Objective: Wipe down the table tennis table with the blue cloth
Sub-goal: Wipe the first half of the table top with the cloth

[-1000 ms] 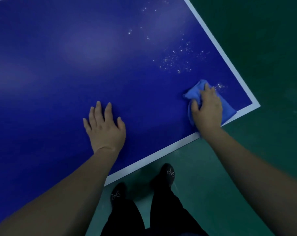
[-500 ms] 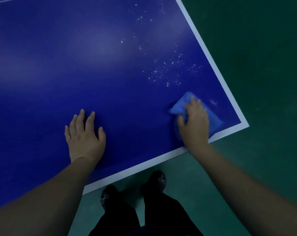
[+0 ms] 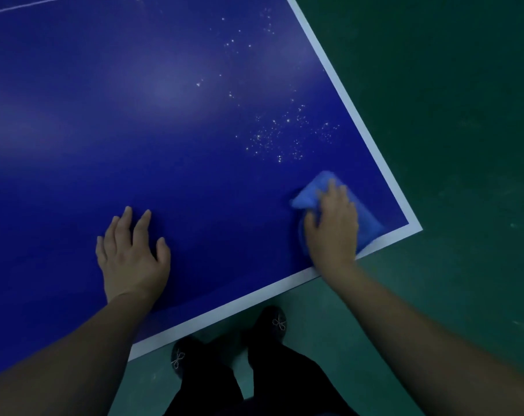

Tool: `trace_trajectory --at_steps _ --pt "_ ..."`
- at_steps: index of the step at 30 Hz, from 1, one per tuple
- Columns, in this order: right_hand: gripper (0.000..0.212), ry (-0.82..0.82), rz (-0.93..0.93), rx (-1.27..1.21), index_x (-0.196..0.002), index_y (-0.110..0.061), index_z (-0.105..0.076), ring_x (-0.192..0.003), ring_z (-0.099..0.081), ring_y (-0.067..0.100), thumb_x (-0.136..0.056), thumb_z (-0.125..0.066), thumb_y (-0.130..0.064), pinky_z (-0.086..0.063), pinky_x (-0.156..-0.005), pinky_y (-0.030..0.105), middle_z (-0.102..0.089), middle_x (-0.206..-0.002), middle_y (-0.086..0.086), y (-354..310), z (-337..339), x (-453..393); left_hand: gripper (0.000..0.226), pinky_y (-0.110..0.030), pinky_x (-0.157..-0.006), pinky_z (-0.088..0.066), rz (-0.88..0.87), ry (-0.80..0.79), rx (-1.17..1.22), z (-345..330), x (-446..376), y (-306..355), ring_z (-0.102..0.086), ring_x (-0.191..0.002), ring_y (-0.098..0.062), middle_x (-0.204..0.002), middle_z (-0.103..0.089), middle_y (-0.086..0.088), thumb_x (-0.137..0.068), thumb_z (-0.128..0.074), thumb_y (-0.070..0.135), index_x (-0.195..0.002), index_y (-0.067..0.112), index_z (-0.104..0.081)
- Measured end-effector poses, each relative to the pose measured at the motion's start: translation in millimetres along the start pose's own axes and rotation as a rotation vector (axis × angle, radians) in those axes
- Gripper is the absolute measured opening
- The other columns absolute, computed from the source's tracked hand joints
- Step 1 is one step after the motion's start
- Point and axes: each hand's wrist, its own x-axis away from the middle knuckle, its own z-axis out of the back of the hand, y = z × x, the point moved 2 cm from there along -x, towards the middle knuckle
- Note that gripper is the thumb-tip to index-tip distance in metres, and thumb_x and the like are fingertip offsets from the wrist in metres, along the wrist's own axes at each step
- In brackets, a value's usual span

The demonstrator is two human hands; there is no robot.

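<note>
Wiping is underway: right hand [image 3: 332, 226] presses the blue cloth [image 3: 320, 190] flat-fingered near the bench [image 3: 134, 115] corner; left hand [image 3: 133, 253] rests open. Next, probably a sweep toward the white specks [image 3: 278, 136] at 12 o'clock.

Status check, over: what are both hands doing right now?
Left hand flat on table. Right hand presses blue cloth near corner. White specks ahead, unwiped.
</note>
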Motion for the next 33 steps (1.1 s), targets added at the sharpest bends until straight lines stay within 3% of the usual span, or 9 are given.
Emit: trace_trajectory --at_steps 2,4,9,11,15,18,25,30,33 --pt "0.049 -0.171 0.301 -0.023 -0.134 -0.014 -0.052 -0.142 -0.030 0.026 -0.086 -0.062 -0.019 -0.022 -0.116 0.044 -0.037 -0.152 0.004 -10 -4 6 0.057 -0.048 -0.121 -0.003 -0.004 0.000 0.003 1 0 0 -0.011 -0.149 -0.024 -0.160 -0.020 -0.005 -0.094 -0.040 0.039 -0.147 0.022 -0.036" --pt "0.049 -0.208 0.395 -0.013 -0.132 -0.011 -0.054 -0.140 -0.035 0.027 -0.084 -0.064 -0.014 -0.027 -0.115 0.047 -0.042 -0.149 0.006 6 5 -20 0.061 -0.047 -0.121 -0.003 -0.001 -0.005 0.010 1 0 0 -0.011 -0.149 -0.024 -0.160 -0.020 -0.005 -0.089 -0.034 0.043 -0.147 0.022 -0.036" --pt "0.041 0.100 -0.249 -0.012 -0.132 -0.005 -0.049 -0.141 -0.031 0.029 -0.093 -0.050 -0.020 -0.022 -0.116 0.045 -0.036 -0.153 0.010 57 31 -50 0.063 -0.047 -0.121 -0.003 0.000 -0.004 0.012 2 1 2 -0.010 -0.148 -0.024 -0.160 -0.020 -0.004 -0.088 -0.033 0.044 -0.147 0.023 -0.036" --pt "0.045 0.139 -0.295 -0.002 -0.136 -0.006 -0.047 -0.142 -0.029 0.031 -0.092 -0.052 -0.018 -0.022 -0.116 0.048 -0.034 -0.153 0.012 36 21 -26 0.063 -0.048 -0.121 -0.003 -0.002 -0.002 0.008 1 0 1 -0.010 -0.148 -0.024 -0.160 -0.020 -0.005 -0.088 -0.033 0.044 -0.147 0.022 -0.036" --pt "0.052 -0.108 0.197 -0.034 -0.135 -0.013 -0.050 -0.143 -0.029 0.028 -0.085 -0.063 -0.018 -0.020 -0.116 0.045 -0.036 -0.153 0.007 -27 -15 24 0.064 -0.048 -0.121 -0.004 0.000 0.000 0.001 -1 -1 -1 -0.011 -0.148 -0.024 -0.160 -0.020 -0.005 -0.088 -0.032 0.045 -0.147 0.022 -0.036" --pt "0.049 -0.213 0.479 -0.027 -0.133 -0.012 -0.054 -0.141 -0.034 0.027 -0.085 -0.064 -0.018 -0.023 -0.115 0.045 -0.039 -0.151 0.005 -36 -18 -15 0.064 -0.048 -0.121 -0.004 0.005 -0.005 -0.013 -2 -1 -2 -0.011 -0.148 -0.024 -0.160 -0.020 -0.004 -0.088 -0.031 0.046 -0.147 0.023 -0.035" --pt "0.040 0.075 -0.177 -0.020 -0.130 -0.013 -0.052 -0.145 -0.023 0.026 -0.094 -0.049 -0.027 -0.017 -0.118 0.043 -0.031 -0.155 0.005 -7 -3 -44 0.064 -0.049 -0.121 -0.005 0.011 -0.003 0.001 -1 -1 -1 -0.012 -0.148 -0.025 -0.159 -0.022 -0.005 -0.087 -0.033 0.044 -0.147 0.022 -0.037" --pt "0.042 -0.203 0.368 -0.048 -0.135 -0.017 -0.051 -0.146 -0.022 0.022 -0.094 -0.052 -0.027 -0.014 -0.118 0.042 -0.030 -0.156 0.000 -64 -27 -50 0.065 -0.048 -0.121 -0.004 0.018 -0.022 -0.006 -1 -3 -2 -0.011 -0.148 -0.024 -0.160 -0.021 -0.005 -0.086 -0.033 0.044 -0.147 0.022 -0.037" --pt "0.046 -0.226 0.424 0.005 -0.139 -0.015 -0.046 -0.146 -0.020 0.024 -0.095 -0.050 -0.026 -0.015 -0.118 0.044 -0.027 -0.157 0.002 -62 -24 -110 0.065 -0.048 -0.121 -0.004 0.012 -0.025 -0.014 1 -2 -1 -0.012 -0.148 -0.024 -0.160 -0.022 -0.005 -0.086 -0.033 0.044 -0.147 0.021 -0.038"
